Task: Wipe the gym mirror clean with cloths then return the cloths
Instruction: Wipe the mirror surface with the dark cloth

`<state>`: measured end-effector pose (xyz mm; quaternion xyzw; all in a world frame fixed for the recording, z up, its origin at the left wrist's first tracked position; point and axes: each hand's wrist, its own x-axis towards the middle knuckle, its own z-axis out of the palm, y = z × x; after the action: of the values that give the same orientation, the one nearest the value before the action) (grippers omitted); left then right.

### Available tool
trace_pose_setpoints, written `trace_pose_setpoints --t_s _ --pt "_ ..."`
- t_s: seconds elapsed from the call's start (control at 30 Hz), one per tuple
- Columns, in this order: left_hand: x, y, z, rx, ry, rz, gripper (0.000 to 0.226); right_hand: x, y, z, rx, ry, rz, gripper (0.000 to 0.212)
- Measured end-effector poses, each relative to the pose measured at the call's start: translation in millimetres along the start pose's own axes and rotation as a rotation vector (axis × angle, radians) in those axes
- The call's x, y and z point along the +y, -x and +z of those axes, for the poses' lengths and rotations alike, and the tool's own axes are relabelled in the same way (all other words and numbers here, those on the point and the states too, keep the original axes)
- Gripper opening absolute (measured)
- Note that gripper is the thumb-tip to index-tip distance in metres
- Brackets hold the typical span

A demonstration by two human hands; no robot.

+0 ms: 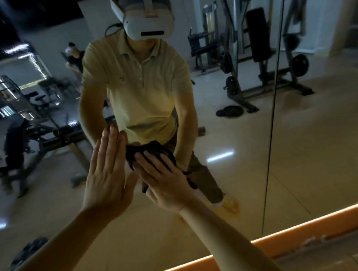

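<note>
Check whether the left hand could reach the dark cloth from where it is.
Probably yes: the left hand lies flat on the mirror right beside the cloth, nothing between; the right hand covers much of it.

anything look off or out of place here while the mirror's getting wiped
Mostly the left hand: it lies flat and bare on the gym mirror, with no cloth under it, so it may smear the glass. Only the right hand presses a dark crumpled cloth. Also, white flecks sit on the orange strip below.

Dark cloth (pixel 148 151) against mirror (pixel 302 152)
</note>
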<state>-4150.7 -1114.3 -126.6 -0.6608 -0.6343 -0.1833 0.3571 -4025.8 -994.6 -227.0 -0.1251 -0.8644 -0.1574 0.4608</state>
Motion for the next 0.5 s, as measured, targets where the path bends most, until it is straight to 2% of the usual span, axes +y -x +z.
trace_pose_setpoints --t_s 0.03,0.07,0.1,0.17,0.2,0.27,0.33,0.37,0.43,0.5 --pt "-4 1 -5 -0.003 0.021 0.012 0.075 17 1 -8 -0.029 0.055 -0.090 0.084" --pt "-6 1 -9 -0.003 0.027 0.012 0.075 37 4 -20 -0.025 0.077 -0.085 0.086" --pt "-8 2 -11 -0.006 0.021 0.000 0.075 60 7 -33 0.005 0.075 0.000 0.084" --pt "-8 5 -11 -0.021 0.013 -0.029 0.079 110 18 -59 0.197 0.133 0.328 0.068" --pt "-6 6 -10 -0.027 0.014 -0.039 0.080 129 19 -69 0.330 0.172 0.509 0.068" --pt "-3 7 -8 -0.036 0.026 -0.044 0.082 140 12 -74 0.504 0.173 0.814 0.083" --pt "-2 8 -9 -0.024 0.050 -0.037 0.081 116 -11 -61 0.577 0.107 0.939 0.087" --pt "-2 8 -11 -0.017 0.065 -0.036 0.080 93 -20 -50 0.579 0.045 0.935 0.086" --pt "-3 7 -15 -0.018 0.108 -0.040 0.078 45 -22 -22 0.485 -0.034 0.738 0.077" --pt "-3 7 -18 -0.009 0.142 -0.034 0.075 -2 -11 0 0.183 -0.009 0.362 0.066"
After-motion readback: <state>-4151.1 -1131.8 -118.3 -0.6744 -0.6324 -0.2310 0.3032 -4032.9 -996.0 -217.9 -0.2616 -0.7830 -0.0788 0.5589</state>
